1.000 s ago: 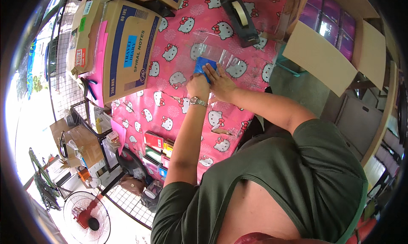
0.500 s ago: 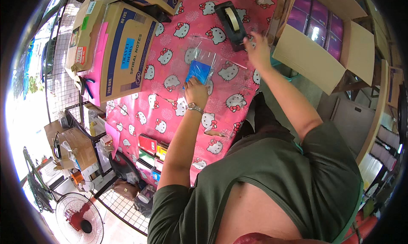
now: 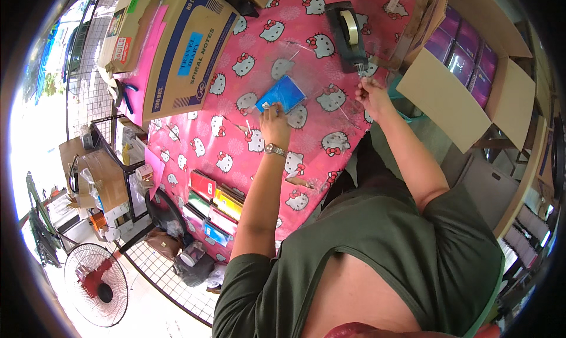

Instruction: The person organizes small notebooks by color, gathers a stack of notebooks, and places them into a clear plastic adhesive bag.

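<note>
A small blue notebook (image 3: 285,94) lies tilted on the pink table cover, and clear plastic shows faintly about it. My left hand (image 3: 274,127), with a watch on its wrist, grips the notebook's near edge, the fingers pressed over it. Farther right stands a black tape dispenser (image 3: 340,40) carrying a roll of tape (image 3: 349,28). Just below its cutting end my right hand (image 3: 374,100) is closed in a pinch. A shiny strip of clear tape (image 3: 362,73) shows between the cutter and those fingertips.
A large carton (image 3: 187,58) stands at the far left of the table (image 3: 236,143). An open carton (image 3: 446,99) of purple boxes is at the right. Several colourful notebooks (image 3: 216,205) sit near my left forearm. A fan (image 3: 97,285) stands at the lower left.
My right hand has gone from spread fingers beside the dispenser to a pinch at its cutting end. The notebook is turned more sideways, and the loose plastic around it no longer flares out.
</note>
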